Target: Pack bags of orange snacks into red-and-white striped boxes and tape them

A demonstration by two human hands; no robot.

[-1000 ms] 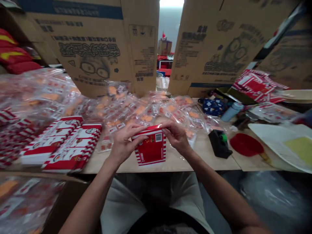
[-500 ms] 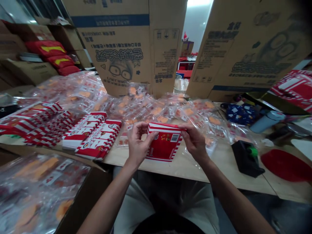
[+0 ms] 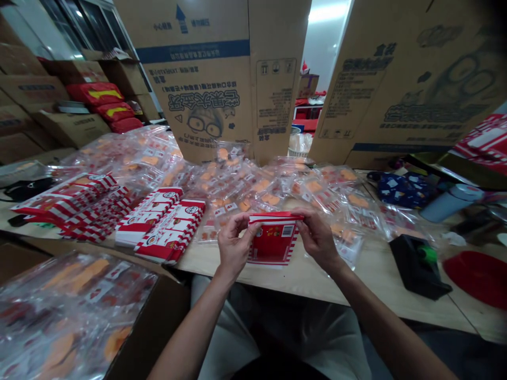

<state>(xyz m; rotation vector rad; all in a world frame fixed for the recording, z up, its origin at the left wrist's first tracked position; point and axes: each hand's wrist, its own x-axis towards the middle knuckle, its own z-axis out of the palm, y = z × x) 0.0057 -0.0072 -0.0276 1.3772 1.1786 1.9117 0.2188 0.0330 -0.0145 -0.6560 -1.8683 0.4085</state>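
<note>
A small red and white striped carton point(image 3: 274, 243) stands upright near the front edge of the wooden table point(image 3: 368, 279). My left hand point(image 3: 233, 243) pinches its top left corner, fingers closed. My right hand point(image 3: 317, 235) grips the top right corner the same way. The carton's top flap looks folded down flat. Behind it spreads a heap of clear plastic packets point(image 3: 253, 182) with orange contents.
Flat striped cartons point(image 3: 166, 227) lie in stacks to the left. An open box of packets point(image 3: 71, 311) sits at lower left. Tall cardboard boxes point(image 3: 222, 74) wall the back. A black tape dispenser point(image 3: 418, 261), a red lid point(image 3: 477, 269) and a blue bottle point(image 3: 449, 203) lie at right.
My head has turned left and up, so the scene slid right. Both hands stayed on the carton's top corners, and its top flap has been pressed flatter.
</note>
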